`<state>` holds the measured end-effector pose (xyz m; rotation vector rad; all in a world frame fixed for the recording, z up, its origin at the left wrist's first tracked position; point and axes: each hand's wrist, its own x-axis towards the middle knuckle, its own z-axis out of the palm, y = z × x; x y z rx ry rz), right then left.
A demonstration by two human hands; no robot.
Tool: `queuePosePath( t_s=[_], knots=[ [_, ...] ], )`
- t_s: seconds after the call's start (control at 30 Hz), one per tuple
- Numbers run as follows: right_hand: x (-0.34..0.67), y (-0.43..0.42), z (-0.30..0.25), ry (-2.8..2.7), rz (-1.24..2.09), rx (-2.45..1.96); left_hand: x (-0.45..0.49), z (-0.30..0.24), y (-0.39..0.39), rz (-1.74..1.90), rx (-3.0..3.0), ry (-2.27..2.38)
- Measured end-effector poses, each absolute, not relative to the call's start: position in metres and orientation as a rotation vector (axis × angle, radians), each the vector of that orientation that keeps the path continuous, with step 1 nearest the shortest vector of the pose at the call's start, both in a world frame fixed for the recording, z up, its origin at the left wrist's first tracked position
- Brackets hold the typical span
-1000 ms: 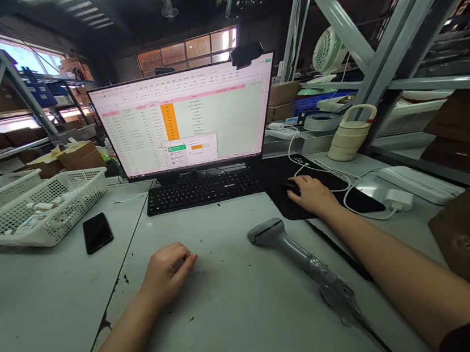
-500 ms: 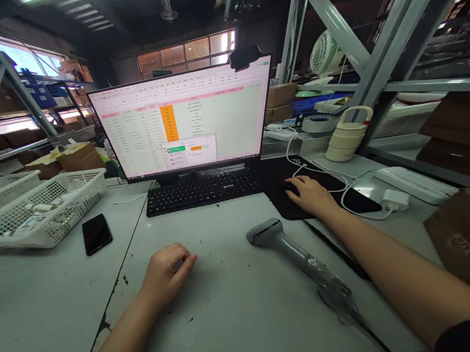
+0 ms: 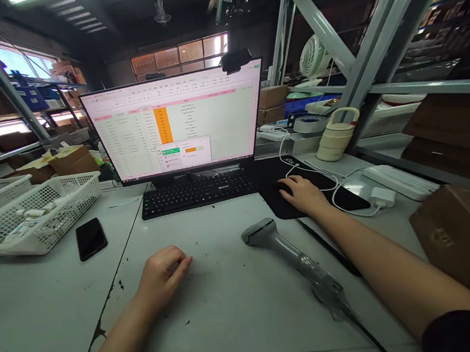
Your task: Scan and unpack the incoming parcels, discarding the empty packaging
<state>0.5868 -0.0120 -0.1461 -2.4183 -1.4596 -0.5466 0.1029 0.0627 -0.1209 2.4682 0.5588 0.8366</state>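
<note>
Left hand (image 3: pixel 163 269) is resting half-curled, empty, on the counter (image 3: pixel 220 298); right hand (image 3: pixel 303 195) is lying on the mat (image 3: pixel 279 205), grip unclear.

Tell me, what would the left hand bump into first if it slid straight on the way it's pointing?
Probably the black keyboard. The left hand points forward and to the right, toward it. Its fingers are curled and depth is hard to judge, so the exact spot is unclear.

Warehouse workstation (image 3: pixel 224 297), metal racks (image 3: pixel 320 25), cardboard boxes (image 3: pixel 460 234), perforated white baskets (image 3: pixel 67 221), handheld barcode scanner (image 3: pixel 287 249), spreadsheet-filled monitor (image 3: pixel 220 123)
</note>
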Motion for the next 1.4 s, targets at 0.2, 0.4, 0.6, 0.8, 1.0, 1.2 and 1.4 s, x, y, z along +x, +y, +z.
queuePosePath(
  t_s=[0.2, 0.4, 0.6, 0.8, 1.0, 1.2, 1.4],
  knots=[
    [0.588, -0.012, -0.147, -1.461, -0.535, -2.419, 0.103, -0.119, 0.062, 0.837, 2.460, 0.558],
    [0.589, -0.011, -0.148, -1.462, -0.547, -2.415, 0.104, -0.118, 0.062, 0.841, 2.460, 0.562],
    [0.597, -0.009, -0.154, -1.480, -0.570, -2.389, 0.105, -0.117, 0.061, 0.848, 2.452, 0.559],
    [0.604, -0.006, -0.159, -1.485, -0.605, -2.342, 0.106, -0.115, 0.060, 0.853, 2.455, 0.586],
    [0.604, -0.006, -0.158, -1.535, -0.573, -2.347, 0.106, -0.115, 0.059, 0.864, 2.456, 0.602],
    [0.602, -0.006, -0.156, -1.545, -0.536, -2.360, 0.107, -0.114, 0.058, 0.879, 2.448, 0.598],
    [0.603, -0.005, -0.156, -1.569, -0.523, -2.359, 0.107, -0.114, 0.059, 0.879, 2.442, 0.589]
  ],
)
